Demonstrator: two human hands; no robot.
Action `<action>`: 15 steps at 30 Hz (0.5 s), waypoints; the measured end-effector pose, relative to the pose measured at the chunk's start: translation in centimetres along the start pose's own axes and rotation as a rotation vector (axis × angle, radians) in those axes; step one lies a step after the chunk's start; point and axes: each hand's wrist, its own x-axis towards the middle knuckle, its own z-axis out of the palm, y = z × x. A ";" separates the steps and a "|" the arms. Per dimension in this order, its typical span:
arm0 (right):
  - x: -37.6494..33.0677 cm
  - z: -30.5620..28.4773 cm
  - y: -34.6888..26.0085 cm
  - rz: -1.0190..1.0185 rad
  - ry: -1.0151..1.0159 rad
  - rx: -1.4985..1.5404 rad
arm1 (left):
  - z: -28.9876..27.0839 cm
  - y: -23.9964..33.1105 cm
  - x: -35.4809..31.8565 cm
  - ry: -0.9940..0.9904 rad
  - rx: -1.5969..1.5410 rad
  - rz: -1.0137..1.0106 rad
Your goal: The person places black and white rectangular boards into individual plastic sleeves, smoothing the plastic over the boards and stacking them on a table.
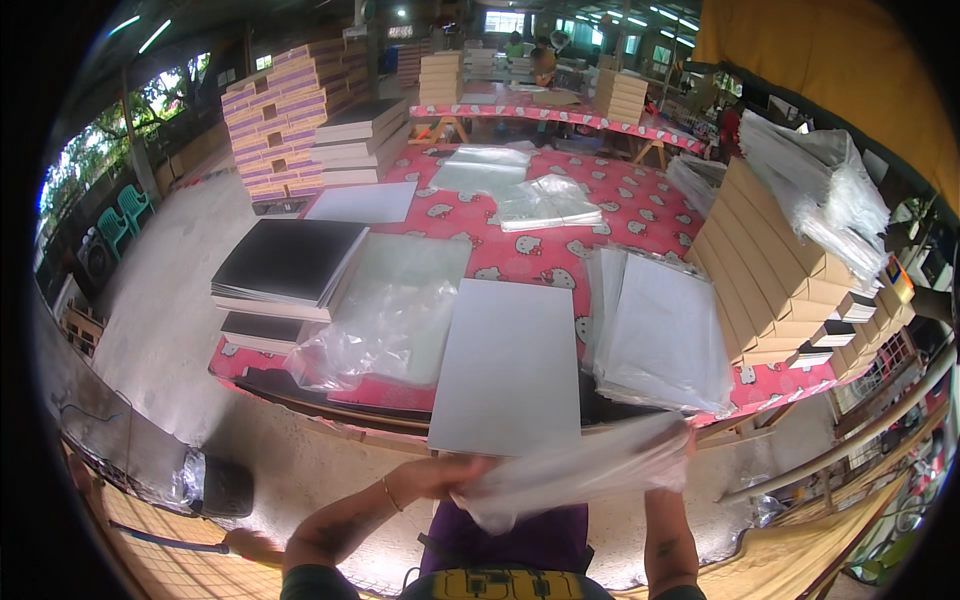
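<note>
In front of my body, a clear plastic bag is stretched between my two hands, somewhat smeared by motion. My left hand is closed at the bag's left end, its fingertips partly hidden. The opposite end is gripped by my right hand, seen partly through the film. Just beyond the bag, a plain white sheet or board lies on the table and overhangs its near edge. To its left are flat clear plastic bags. On its right sits a pile of white sheets in clear plastic.
Black-topped pads are stacked at the table's left. Brown cartons, topped with loose plastic bags, rise on the right. A tall carton stack stands at the far left. The table has a pink patterned cover.
</note>
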 end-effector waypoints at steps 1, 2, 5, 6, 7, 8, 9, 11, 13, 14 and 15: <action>0.9 0.8 -0.8 -0.044 -0.008 0.007 | -0.1 1.0 -0.4 -0.208 0.216 0.031; 1.9 1.7 -1.6 -0.089 -0.017 0.015 | -0.2 1.9 -0.7 -0.409 0.411 0.108; 4.8 6.3 -2.3 0.327 0.001 -0.284 | -0.1 3.7 -1.2 -0.399 0.192 0.398; 5.2 7.5 -2.3 0.566 0.017 -0.435 | -1.0 4.2 -1.7 -0.282 0.301 0.331; 3.8 6.1 -2.1 0.388 0.182 -0.229 | -2.0 4.5 -2.3 -0.163 0.406 0.271; 2.4 4.8 -1.8 0.184 0.298 -0.032 | -2.2 3.8 -2.0 -0.171 0.553 0.186; 3.9 6.5 -3.1 0.003 0.518 0.116 | -2.6 2.9 -1.8 -0.181 0.705 0.104; 4.2 7.5 -4.0 0.140 0.492 -0.034 | -0.4 2.1 -1.8 -0.249 0.925 0.086; 4.2 8.1 -4.4 0.481 0.269 -0.328 | 0.8 3.0 -2.0 -0.258 0.745 0.240; 4.0 7.9 -4.2 0.751 0.052 -0.542 | 0.4 4.3 -2.4 -0.233 0.498 0.319; 3.1 7.2 -3.7 0.790 0.043 -0.589 | -0.3 5.3 -2.9 -0.209 0.239 0.386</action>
